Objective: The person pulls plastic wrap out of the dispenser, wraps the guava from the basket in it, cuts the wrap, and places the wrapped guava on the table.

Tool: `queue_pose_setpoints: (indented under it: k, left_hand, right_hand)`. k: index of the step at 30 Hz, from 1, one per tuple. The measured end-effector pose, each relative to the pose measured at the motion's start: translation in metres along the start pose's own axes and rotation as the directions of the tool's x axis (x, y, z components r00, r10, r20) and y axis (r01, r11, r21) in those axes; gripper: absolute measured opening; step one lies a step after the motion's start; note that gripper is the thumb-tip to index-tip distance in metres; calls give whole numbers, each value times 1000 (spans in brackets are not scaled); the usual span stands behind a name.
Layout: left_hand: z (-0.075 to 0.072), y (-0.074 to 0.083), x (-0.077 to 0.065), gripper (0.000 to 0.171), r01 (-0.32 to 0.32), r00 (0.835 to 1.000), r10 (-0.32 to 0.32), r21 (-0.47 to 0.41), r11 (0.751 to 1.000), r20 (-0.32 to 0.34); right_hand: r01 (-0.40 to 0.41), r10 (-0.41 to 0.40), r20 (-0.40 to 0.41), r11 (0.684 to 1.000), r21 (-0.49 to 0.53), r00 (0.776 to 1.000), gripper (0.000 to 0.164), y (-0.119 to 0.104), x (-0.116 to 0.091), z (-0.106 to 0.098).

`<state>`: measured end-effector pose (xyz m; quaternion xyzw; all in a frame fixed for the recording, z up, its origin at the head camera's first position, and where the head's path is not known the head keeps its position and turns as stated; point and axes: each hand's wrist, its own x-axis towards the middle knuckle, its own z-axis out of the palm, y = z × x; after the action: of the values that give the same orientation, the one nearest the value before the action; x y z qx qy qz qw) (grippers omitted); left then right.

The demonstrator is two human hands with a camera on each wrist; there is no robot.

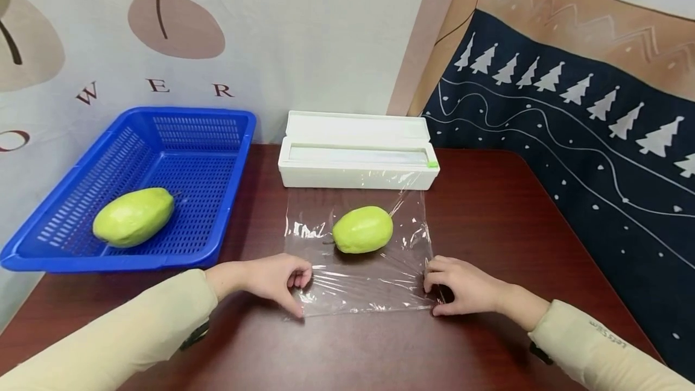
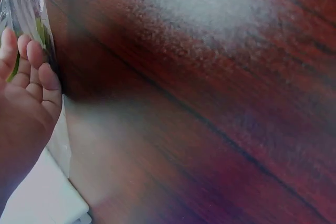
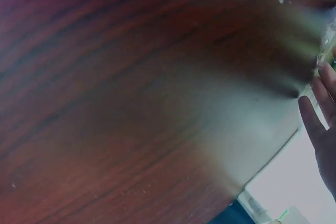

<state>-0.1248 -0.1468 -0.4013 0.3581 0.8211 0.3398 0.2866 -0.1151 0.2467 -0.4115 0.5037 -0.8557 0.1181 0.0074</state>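
Observation:
A sheet of clear cling film [image 1: 347, 294] lies drawn out over the table from a white cling film dispenser [image 1: 358, 177], whose lid stands raised. On the film sits a smooth, yellow-green oval fruit [image 1: 362, 230] with a thin stem. My left hand [image 1: 274, 281] is at the near left corner of the film, thumb spread apart from the bent fingers. At the near right corner, my right hand [image 1: 467, 285] touches the film's edge, with a gap between thumb and fingers. In the right wrist view, the fingers [image 3: 313, 121] look fairly straight beside the film.
To the left, a blue plastic basket [image 1: 219, 213] holds a second yellow-green fruit [image 1: 134, 217]. A green slider [image 1: 432, 164] is at the dispenser's right end. The dark red-brown table [image 1: 488, 210] meets a printed cloth backdrop [image 1: 326, 35] behind and at the right.

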Motion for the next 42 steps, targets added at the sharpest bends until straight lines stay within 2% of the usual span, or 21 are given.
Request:
queue_pose_setpoints:
  k: [3,6,10,14,17,21,27,30,33,36,42]
  left_hand:
    - [1,0,-2,39,-32,999,31,40,999,38]
    - [1,1,-2,39,-45,998,39,127,991,50]
    - [3,4,-3,35,-47,998,37,239,970,46]
    - [3,7,-4,22,-42,998,30,293,955,46]
    - [1,8,-5,12,-64,997,52,282,957,50]
    - [-4,9,-7,10,-75,997,65,234,969,49]
    - [-5,12,-8,17,41,998,-48,186,982,31]
    - [-4,12,-8,25,62,998,-66,179,982,17]
    - [-5,11,-8,29,47,999,-49,193,980,4]
    - [-7,11,-9,25,23,1000,-19,206,978,-20]
    - [-13,12,-13,24,35,993,-16,163,986,-115]
  right_hand:
    - [66,-66,-35,998,0,997,18,3,1,-1]
    - [100,-99,-56,995,18,994,12,5,1,-2]
    - [70,-66,-62,995,77,996,13,6,1,-6]
    - [-3,8,-36,991,134,999,13,7,0,-8]
    - [-44,49,-22,981,187,999,13,9,0,-10]
    - [-73,85,-29,959,274,996,15,12,2,-13]
    - [-137,156,-20,915,380,988,13,11,2,-20]
    - [-178,196,2,890,420,981,10,11,2,-24]
    - [-205,220,18,874,440,975,11,13,2,-27]
    - [-218,238,16,859,464,971,14,14,2,-31]
    - [-273,313,5,820,502,950,19,17,0,-37]
